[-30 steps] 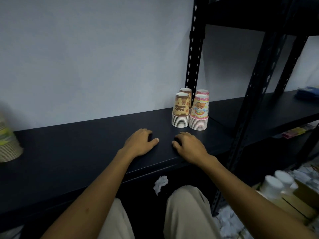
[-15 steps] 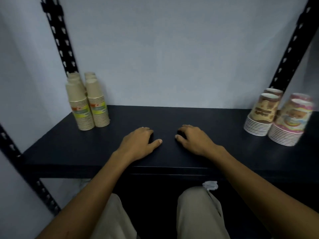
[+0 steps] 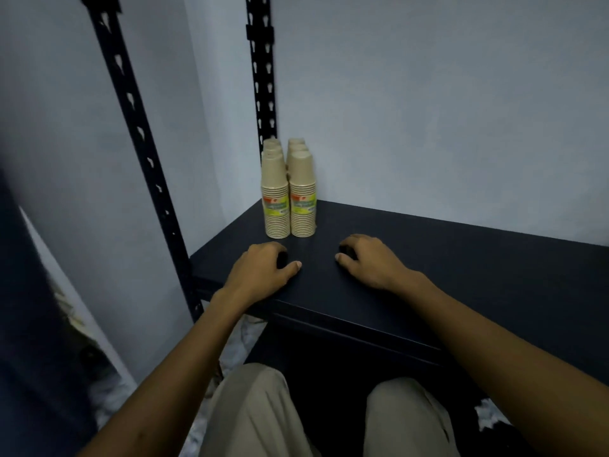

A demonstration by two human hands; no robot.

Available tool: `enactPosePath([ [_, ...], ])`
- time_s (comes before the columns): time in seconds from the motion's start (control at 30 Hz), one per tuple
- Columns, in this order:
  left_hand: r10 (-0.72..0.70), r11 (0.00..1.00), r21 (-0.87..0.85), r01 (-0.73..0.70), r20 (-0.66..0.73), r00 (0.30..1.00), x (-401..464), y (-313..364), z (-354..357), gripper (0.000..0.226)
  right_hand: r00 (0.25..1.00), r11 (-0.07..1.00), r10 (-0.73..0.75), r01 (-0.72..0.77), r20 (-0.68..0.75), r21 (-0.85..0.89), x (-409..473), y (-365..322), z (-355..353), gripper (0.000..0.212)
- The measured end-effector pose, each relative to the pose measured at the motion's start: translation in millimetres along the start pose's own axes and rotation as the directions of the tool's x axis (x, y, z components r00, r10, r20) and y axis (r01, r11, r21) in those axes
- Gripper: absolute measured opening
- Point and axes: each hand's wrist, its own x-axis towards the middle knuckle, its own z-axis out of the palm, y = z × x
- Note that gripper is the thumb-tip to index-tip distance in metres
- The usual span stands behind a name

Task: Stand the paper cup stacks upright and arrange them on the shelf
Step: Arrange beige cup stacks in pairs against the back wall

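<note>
Several stacks of beige paper cups (image 3: 289, 192) with green and yellow labels stand upright, rims down, in two rows at the back left corner of the dark shelf (image 3: 461, 268). My left hand (image 3: 260, 275) rests palm down on the shelf just in front of them, fingers curled, holding nothing. My right hand (image 3: 369, 260) rests the same way a little to the right, also holding nothing. Both hands are a short gap away from the cups.
Black slotted uprights (image 3: 138, 133) of the shelf frame rise at the left, one more (image 3: 262, 67) behind the cups. A pale wall closes the back. My knees in beige trousers (image 3: 263, 413) are below the shelf edge. Crumpled white paper (image 3: 489, 413) lies on the floor.
The view has swung left: the printed cup stacks on the right have left the frame and the beige stacks now sit near the centre. Both hands stay resting on the shelf.
</note>
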Motion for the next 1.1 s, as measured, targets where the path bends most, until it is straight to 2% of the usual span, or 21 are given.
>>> enactPosePath([
  [0.1, -0.101, 0.956, -0.285, 0.074, -0.083, 0.991, 6, -9, -7, 0.044, 0.999, 0.992, 0.039, -0.037, -0.016, 0.120, 17, -11, 6, 0.057],
  [0.2, -0.276, 0.804, -0.575, 0.148, -0.142, 0.951, 19, -17, -11, 0.048, 0.993, 0.957, 0.100, -0.081, -0.057, 0.279, 34, -20, 9, 0.068],
  [0.27, -0.360, 0.734, -0.657, 0.173, -0.160, 0.919, 29, -22, -11, 0.054, 0.984, 0.898, 0.150, -0.096, -0.093, 0.430, 45, -25, 11, 0.072],
  [0.37, -0.375, 0.682, -0.713, 0.161, -0.152, 0.915, 42, -26, -8, 0.063, 0.974, 0.784, 0.200, -0.094, -0.105, 0.614, 61, -29, 14, 0.077],
  [0.47, -0.327, 0.662, -0.739, 0.125, -0.134, 0.936, 54, -27, -5, 0.066, 0.975, 0.730, 0.191, -0.061, -0.117, 0.680, 71, -29, 18, 0.078],
  [0.6, -0.273, 0.651, -0.756, 0.072, -0.145, 0.951, 65, -27, -1, 0.057, 0.976, 0.670, 0.156, 0.010, -0.154, 0.742, 79, -30, 24, 0.062],
  [0.73, -0.263, 0.638, -0.766, 0.076, -0.124, 0.957, 71, -29, 2, 0.053, 0.965, 0.668, 0.158, 0.052, -0.210, 0.743, 78, -30, 26, 0.051],
  [0.93, -0.204, 0.622, -0.781, 0.055, -0.094, 0.974, 74, -19, 7, 0.054, 0.953, 0.699, 0.160, 0.074, -0.257, 0.712, 63, -17, 19, 0.050],
  [1.1, -0.124, 0.591, -0.806, 0.028, -0.057, 0.991, 80, 15, 23, 0.051, 0.939, 0.724, 0.195, 0.057, -0.283, 0.687, 37, 14, 2, 0.049],
])
